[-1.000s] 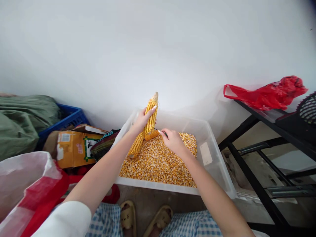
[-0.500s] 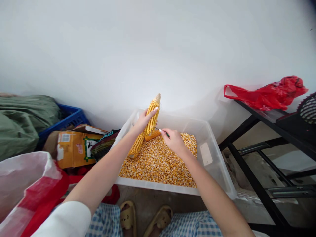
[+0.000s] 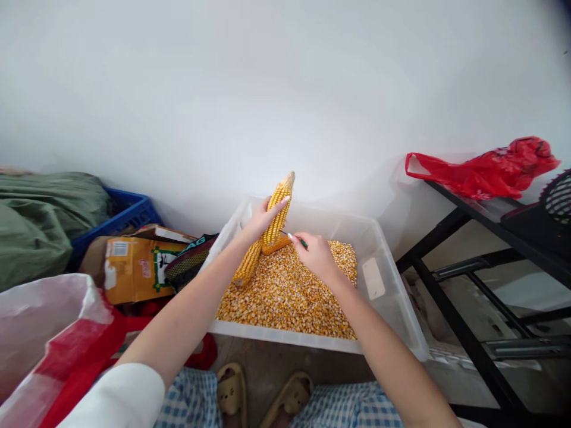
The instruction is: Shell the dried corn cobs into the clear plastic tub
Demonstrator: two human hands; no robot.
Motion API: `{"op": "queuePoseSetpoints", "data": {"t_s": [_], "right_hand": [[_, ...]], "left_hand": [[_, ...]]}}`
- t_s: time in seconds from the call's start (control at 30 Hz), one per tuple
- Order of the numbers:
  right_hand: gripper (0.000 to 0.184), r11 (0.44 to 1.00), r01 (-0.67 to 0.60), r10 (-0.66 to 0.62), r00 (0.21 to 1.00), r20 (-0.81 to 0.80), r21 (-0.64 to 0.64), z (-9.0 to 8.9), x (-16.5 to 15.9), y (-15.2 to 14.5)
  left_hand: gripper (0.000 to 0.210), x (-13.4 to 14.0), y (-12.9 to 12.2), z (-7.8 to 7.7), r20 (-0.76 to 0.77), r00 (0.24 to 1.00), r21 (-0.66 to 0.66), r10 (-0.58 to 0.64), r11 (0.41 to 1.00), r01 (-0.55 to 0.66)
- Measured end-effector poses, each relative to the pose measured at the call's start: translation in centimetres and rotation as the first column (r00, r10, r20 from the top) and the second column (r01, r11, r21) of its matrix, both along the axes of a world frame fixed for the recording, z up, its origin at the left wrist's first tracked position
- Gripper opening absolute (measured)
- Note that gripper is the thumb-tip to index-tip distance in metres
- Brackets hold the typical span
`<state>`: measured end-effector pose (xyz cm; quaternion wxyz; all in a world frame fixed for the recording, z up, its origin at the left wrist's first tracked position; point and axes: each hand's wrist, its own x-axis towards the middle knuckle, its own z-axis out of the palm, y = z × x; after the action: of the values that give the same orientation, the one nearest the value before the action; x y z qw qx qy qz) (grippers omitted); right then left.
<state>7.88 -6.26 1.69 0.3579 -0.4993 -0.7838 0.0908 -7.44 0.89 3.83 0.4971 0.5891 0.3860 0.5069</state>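
My left hand (image 3: 264,217) is wrapped round an ear of corn (image 3: 278,209), tilted with its pale tip up and to the right. Closed on a small screwdriver (image 3: 304,244), my right hand (image 3: 314,257) is just right of the ear's lower end. The tool's thin shaft points at the ear, and a bit of dark green handle shows; the rest is inside my fingers. Below lie a second ear (image 3: 248,265) and another orange-yellow ear or cob (image 3: 275,244), partly hidden. They rest on loose corn kernels (image 3: 289,297) in a translucent plastic bin (image 3: 392,285).
A white wall stands behind the bin. To the right is a black metal frame (image 3: 450,315) with a red plastic bag (image 3: 486,169) on top. On the left are a blue crate (image 3: 129,208), an orange cardboard box (image 3: 134,267) and a red-and-white sack (image 3: 66,339).
The held ear has shifted slightly right and leans a little more to the right, with my left hand moving along. My right hand stays almost in place.
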Motion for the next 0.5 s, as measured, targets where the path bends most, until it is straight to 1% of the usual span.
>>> {"op": "queuePoseSetpoints", "data": {"t_s": [0.27,0.5], "right_hand": [[0.031,0.994,0.006,-0.022,0.990,-0.140,-0.113,-0.51,-0.21,0.05],[0.033,0.994,-0.017,-0.005,0.979,-0.205,-0.106,-0.72,-0.46,-0.22]], "left_hand": [[0.048,0.46,-0.49,-0.19,-0.082,0.997,0.057,0.007,0.998,-0.002],[0.049,0.35,-1.05,0.58,-0.171,0.985,0.094,0.004,0.996,0.012]]}}
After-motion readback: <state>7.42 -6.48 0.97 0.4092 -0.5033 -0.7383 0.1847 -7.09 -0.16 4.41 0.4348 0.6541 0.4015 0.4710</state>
